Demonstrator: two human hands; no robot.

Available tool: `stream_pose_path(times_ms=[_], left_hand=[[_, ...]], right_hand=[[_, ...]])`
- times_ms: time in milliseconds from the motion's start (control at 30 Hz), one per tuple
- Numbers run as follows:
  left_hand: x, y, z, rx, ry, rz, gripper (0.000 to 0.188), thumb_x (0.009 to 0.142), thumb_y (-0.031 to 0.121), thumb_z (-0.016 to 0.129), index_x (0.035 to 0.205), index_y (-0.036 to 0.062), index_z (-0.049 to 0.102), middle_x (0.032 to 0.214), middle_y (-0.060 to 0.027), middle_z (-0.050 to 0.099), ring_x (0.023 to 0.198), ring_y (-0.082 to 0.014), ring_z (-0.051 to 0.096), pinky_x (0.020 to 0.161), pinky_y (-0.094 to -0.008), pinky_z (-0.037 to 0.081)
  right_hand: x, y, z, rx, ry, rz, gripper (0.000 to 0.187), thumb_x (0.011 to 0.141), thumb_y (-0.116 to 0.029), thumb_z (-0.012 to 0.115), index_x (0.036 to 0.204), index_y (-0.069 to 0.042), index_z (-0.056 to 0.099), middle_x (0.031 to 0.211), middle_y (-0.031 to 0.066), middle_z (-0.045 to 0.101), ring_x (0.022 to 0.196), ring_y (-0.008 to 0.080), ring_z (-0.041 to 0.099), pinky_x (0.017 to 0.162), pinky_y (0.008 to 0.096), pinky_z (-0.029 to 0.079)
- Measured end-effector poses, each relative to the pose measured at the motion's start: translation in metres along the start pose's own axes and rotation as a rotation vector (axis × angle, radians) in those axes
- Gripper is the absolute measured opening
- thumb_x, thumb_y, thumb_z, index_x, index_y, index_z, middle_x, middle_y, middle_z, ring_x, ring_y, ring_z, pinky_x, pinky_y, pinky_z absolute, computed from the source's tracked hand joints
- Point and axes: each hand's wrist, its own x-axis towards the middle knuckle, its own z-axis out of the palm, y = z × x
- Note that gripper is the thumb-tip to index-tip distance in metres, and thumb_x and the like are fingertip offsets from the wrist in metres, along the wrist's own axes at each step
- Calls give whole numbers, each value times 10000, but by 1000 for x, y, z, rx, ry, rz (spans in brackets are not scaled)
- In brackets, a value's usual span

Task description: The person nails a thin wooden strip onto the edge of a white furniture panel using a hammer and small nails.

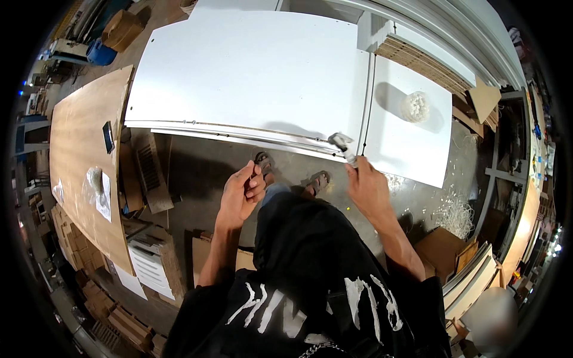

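My right hand [369, 188] is closed around the handle of a hammer [341, 142], whose pale head is over the near edge of a large white panel [250, 68]. Further left, my left hand [242, 192] is held off that edge, fingers curled and thumb against the index finger. Whatever is in this pinch, if anything, is too small to make out. Small dark holes and metal fittings line the panel's near edge. To the right lies a narrower white panel [412, 152], on which stands a clear round tub of small white pieces [415, 107].
A brown board [86, 149] at the left bears a dark phone-like object [108, 137] and a plastic bag [94, 182]. Stacked panels [424, 59] stand at the back right. White strips [455, 216] litter the floor at right. A blue container [100, 52] is far left.
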Motion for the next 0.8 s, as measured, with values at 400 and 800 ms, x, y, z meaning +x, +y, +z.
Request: stream_pose_path(times_ms=[400, 800], left_hand=[[-12, 26, -28, 107, 68, 124, 340, 1059, 320, 375, 1063, 34, 558, 611, 67, 238, 502, -46, 222, 455, -220, 219], [17, 202, -187, 820, 862, 899, 636, 979, 404, 555, 1387, -57, 397, 847, -53, 568, 673, -98, 465, 613, -218, 390]], right_hand=[[-10, -4, 3, 85, 96, 5, 218, 947, -183, 559, 941, 15, 469, 677, 266, 581, 588, 463, 578, 504, 519, 441], [18, -1, 21, 445, 129, 543, 416, 951, -211, 599, 1234, 89, 540, 834, 191, 667, 705, 243, 659, 642, 352, 516]])
